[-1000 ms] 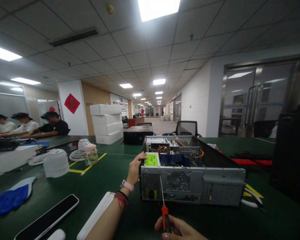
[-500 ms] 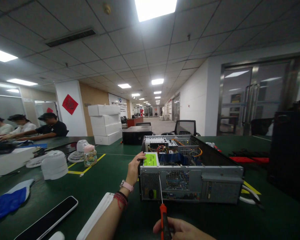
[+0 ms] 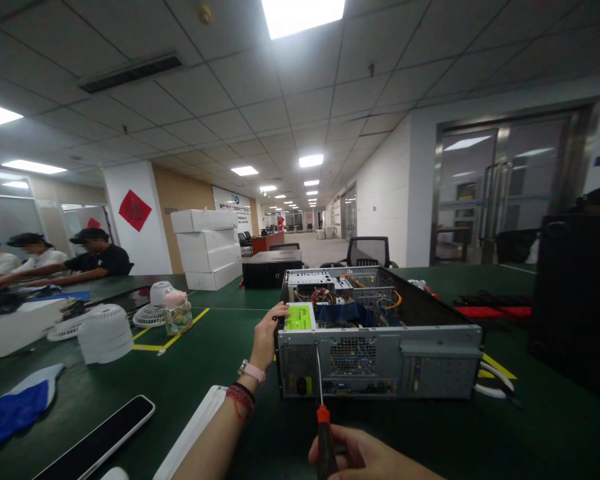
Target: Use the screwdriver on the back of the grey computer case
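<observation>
The handle of a red-and-black screwdriver [image 3: 325, 439] is gripped by the right hand [image 3: 359, 455], with the shaft pointed upward and the tip seen at the rear panel [image 3: 389, 353] of an open computer case [image 3: 380, 329], which is laid on the green worktop [image 3: 180, 393]. The near left corner of the case is touched by the left hand [image 3: 265, 339], beside a green-labelled metal box [image 3: 300, 318]; whether it is clamped there cannot be told. The two hands are held apart
</observation>
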The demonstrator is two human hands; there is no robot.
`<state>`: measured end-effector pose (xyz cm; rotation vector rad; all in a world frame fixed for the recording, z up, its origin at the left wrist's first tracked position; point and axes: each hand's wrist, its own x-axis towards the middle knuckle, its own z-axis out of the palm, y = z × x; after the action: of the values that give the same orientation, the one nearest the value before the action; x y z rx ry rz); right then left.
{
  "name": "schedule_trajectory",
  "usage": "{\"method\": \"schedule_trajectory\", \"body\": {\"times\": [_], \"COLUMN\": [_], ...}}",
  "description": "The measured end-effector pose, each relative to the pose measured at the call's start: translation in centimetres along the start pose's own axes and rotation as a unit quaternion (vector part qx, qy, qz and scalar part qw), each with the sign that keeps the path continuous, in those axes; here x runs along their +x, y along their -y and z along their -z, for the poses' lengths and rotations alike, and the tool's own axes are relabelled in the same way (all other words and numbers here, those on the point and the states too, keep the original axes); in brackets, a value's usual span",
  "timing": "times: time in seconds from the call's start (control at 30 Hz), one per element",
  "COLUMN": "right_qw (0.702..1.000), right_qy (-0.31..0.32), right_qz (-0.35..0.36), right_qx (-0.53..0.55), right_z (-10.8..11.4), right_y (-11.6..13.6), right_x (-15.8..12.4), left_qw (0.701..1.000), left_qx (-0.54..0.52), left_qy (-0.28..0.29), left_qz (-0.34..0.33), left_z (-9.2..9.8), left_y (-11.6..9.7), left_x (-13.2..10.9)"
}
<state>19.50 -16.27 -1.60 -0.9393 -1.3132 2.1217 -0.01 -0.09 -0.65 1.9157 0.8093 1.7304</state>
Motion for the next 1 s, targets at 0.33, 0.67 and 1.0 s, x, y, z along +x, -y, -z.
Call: {"method": "schedule_trajectory", "body": {"times": [0.33,0.67,1.0], "right_qw": [0.989,0.976,0.972], "right_qy": [-0.048,-0.081,-0.044], "right_qz": [0.045,0.062,0.035], "right_qx": [-0.135,-0.195,-0.227], "right_z": [-0.3,-0.3,0.1], "right_y": [0.2,-0.1,0.2], "right_x": [0.2,0.8,0.7], "left_qw": [1.000,1.000,1.000], "left_qx": [-0.008,-0.018,-0.011], "left_qy": [0.004,0.004,-0.004], "left_qz": [-0.006,-0.009,-0.014], "left_z": [0.1,0.1,0.0], "left_y": [0.4,0.9,0.5], "left_x": [0.1,0.1,0.2]}}
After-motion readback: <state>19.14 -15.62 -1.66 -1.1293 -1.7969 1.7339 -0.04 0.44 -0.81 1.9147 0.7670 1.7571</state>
